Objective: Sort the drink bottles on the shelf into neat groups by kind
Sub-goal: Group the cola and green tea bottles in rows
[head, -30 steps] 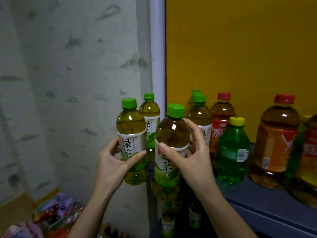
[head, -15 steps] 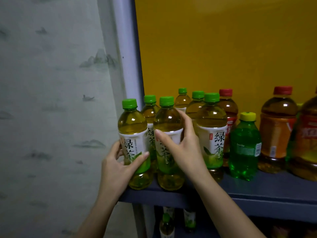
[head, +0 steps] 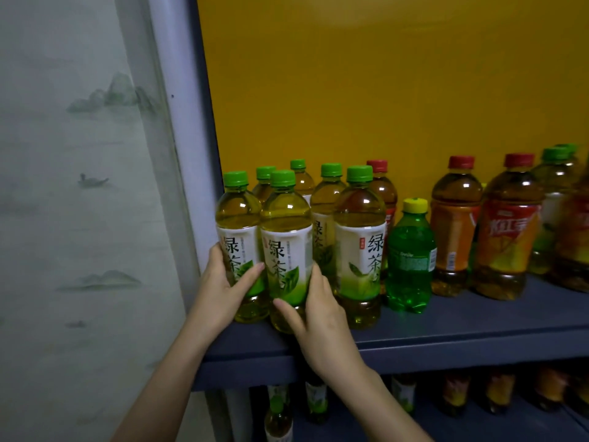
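Six green-capped tea bottles (head: 358, 218) bunched at the left end of the upper shelf (head: 478, 323); two more green caps (head: 556, 153) poking up at the far right, so that's eight on this level; three red-capped brown tea bottles (head: 455, 231) counted clean, perhaps a fourth at the right edge, but it's cut off; just one green soda bottle (head: 409, 260), yellow cap; on the lower shelf (head: 478, 421) at least six bottles, too dim to sort; and two hands, left hand (head: 223, 291) and right hand (head: 322, 317), one green-capped bottle apiece.
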A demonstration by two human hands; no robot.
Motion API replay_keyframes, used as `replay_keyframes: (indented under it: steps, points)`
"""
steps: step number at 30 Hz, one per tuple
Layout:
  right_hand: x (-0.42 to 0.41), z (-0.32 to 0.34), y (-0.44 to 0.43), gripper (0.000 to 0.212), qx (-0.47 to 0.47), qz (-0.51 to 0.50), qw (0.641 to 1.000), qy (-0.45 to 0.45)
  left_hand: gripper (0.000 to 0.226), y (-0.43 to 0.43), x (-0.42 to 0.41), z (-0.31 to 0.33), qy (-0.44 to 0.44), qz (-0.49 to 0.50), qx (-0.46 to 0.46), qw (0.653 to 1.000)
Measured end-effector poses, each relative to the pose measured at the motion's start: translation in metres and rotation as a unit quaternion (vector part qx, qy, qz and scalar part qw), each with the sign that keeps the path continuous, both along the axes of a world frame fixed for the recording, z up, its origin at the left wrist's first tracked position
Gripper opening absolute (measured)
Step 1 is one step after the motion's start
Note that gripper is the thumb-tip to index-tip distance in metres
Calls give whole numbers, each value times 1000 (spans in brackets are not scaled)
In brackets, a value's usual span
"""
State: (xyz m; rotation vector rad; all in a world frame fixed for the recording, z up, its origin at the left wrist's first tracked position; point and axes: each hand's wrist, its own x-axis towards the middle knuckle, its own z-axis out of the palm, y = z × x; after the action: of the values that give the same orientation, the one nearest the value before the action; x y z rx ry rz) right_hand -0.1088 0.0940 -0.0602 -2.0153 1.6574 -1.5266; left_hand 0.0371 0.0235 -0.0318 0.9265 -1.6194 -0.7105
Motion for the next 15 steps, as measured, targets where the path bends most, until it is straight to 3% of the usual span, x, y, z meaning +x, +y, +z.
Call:
replay_keyframes:
  steps: [8,12,15]
  points:
    - [-1,-1,-11,72,29,-17,999,-23,62,-9,-15,-5,23,-10,11,1000]
    - [-11,-1,5,69,37,16,999,0,42,4,-18,-2,46,-17,5,999]
    - [-27,0,27,60,41,55,998,12,46,17,-24,-1,32,73,-49,996]
